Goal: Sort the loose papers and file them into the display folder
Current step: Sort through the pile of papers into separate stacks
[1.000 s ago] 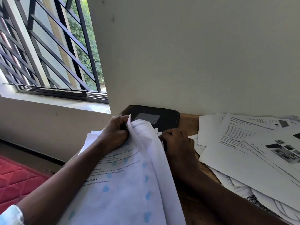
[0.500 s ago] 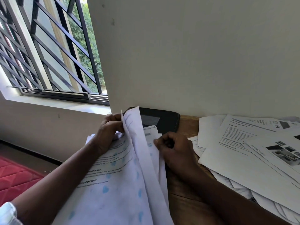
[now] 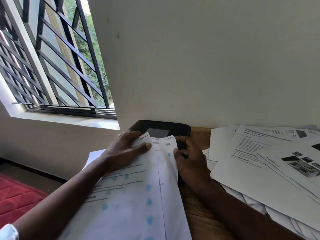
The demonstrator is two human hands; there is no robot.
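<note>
**Two hands fan a stack of sheets in front of a black folder**

Seen from above the person's own arms. A stack of printed sheets (image 3: 131, 201) lies tilted on the near left of a wooden desk (image 3: 200, 135), with its near end cut off by the frame. The left hand (image 3: 128, 149) rests on the far end of the stack. Its thumb presses the top sheet and its fingers curl over the far corner, gripping it. The right hand (image 3: 188, 160) sits just right of the stack, fingers curled, thumb pinching the right edge of the fanned sheets; its fingertips are tucked out of sight. Handwritten labels on the far corners are too small to read, and pale blue blotches show through the paper.

The folder (image 3: 173, 127) lies flat at the far edge of the desk, against the wall (image 3: 207, 58). Hands and sheets hide most of it, so only its far strip and a grey patch show.

To the right, loose papers (image 3: 251, 179) overlap in a messy pile that runs off the frame; their text is blurred. A barred window (image 3: 60, 66) is far left, and a red mat (image 3: 17, 193) lies near left on the floor
</note>
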